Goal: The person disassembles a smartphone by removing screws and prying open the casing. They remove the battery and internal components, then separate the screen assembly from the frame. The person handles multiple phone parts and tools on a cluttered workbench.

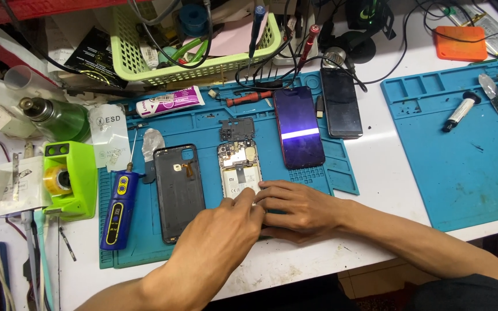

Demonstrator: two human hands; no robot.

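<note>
Both my hands rest on the lower half of an opened phone [238, 169] lying face down on a blue work mat [214, 129]; its circuit board and white battery show. My left hand [226, 227] comes in from below, fingertips pressing on the battery. Crossing in from the right, my right hand [295, 208] lays its fingers flat over the phone's lower end. Whether either hand pinches something small I cannot tell. The phone's dark back cover [178, 190] lies just left of it.
A blue electric screwdriver [119, 208] and a green tape dispenser [69, 178] lie at the left. Two phones [298, 126] [341, 102] lie screen-up beyond my hands. A green basket [197, 43] with cables sits at the back. A second blue mat [462, 150] spreads out at the right.
</note>
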